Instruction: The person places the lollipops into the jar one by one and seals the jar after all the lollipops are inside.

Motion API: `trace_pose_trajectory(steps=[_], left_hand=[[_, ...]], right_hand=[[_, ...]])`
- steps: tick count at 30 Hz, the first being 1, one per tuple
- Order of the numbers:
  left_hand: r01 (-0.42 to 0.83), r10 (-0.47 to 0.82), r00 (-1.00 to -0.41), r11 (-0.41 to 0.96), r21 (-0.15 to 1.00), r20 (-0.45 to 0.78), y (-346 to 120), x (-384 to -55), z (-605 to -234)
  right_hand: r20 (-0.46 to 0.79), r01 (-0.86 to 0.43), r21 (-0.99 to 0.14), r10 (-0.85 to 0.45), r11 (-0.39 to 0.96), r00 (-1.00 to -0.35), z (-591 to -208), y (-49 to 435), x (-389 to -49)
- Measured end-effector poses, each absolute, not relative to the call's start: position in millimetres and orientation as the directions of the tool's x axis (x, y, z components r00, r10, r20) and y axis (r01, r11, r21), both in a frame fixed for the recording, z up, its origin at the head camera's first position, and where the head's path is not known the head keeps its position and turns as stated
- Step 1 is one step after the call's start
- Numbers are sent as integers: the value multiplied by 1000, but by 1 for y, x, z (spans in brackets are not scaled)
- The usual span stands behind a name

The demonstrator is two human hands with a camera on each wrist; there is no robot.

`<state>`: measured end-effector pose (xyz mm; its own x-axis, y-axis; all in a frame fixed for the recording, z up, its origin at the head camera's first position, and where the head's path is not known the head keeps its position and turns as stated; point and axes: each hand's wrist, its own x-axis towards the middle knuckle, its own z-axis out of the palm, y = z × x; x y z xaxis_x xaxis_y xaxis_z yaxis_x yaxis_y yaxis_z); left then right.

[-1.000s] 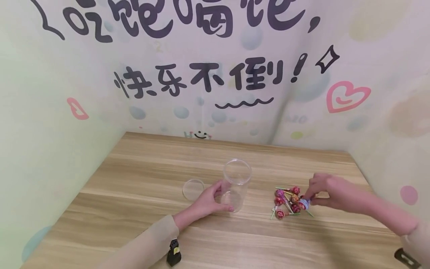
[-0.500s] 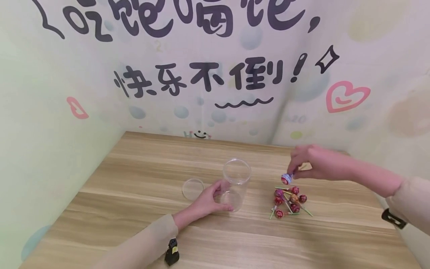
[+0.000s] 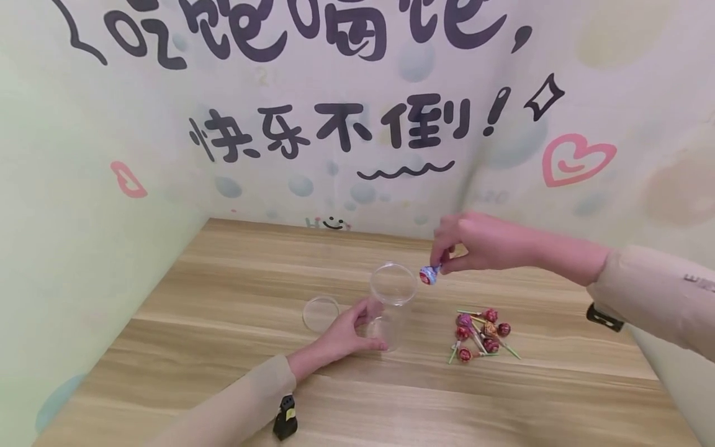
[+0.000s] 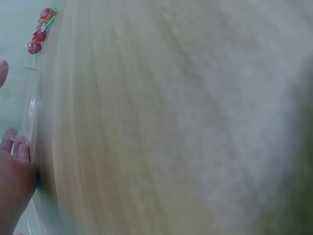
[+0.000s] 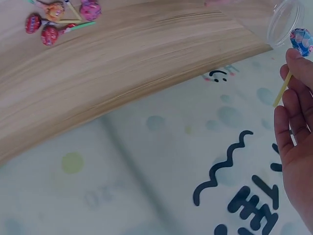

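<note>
A tall clear plastic jar (image 3: 394,292) stands upright on the table with its mouth uncovered. My left hand (image 3: 346,332) grips its lower part from the left, thumb in front and fingers behind. My right hand (image 3: 475,243) pinches a blue-wrapped lollipop (image 3: 429,275) by its stick, candy end down, just right of the jar's rim. In the right wrist view the yellow stick (image 5: 282,90) runs along the fingers, and the blue candy overlaps the jar's rim (image 5: 284,22). Several other lollipops (image 3: 485,332) lie in a loose pile to the right of the jar.
A clear round lid (image 3: 321,314) lies flat on the wooden table (image 3: 234,298) left of the jar, partly behind my left wrist. A printed wall covering (image 3: 335,186) rises at the table's back edge, with pale walls on both sides.
My right hand has lifted the blue lollipop from the pile and carried it up and left to the jar's rim. The left hand and jar have stayed in place.
</note>
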<state>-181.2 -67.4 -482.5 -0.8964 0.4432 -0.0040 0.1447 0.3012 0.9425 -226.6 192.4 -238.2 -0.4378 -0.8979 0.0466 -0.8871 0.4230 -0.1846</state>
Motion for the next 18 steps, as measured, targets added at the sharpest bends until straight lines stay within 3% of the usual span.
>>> trace_pose_trajectory(steps=[5,12,18], left_hand=[[167,437,-900,325,931,9,-69,-182,-480],[187,434,-901,334,924,25,-68,-183,-481],[181,428,-904,357,916,12,-67,-183,-482]], right_hand=[[2,-889,-155,-900,430,-436,-234,168,-233],[-46,-912,-142,-923,384,-381,-237,142,-236],[-99,-905,-178,-922,387,-375,-243,135,-237]])
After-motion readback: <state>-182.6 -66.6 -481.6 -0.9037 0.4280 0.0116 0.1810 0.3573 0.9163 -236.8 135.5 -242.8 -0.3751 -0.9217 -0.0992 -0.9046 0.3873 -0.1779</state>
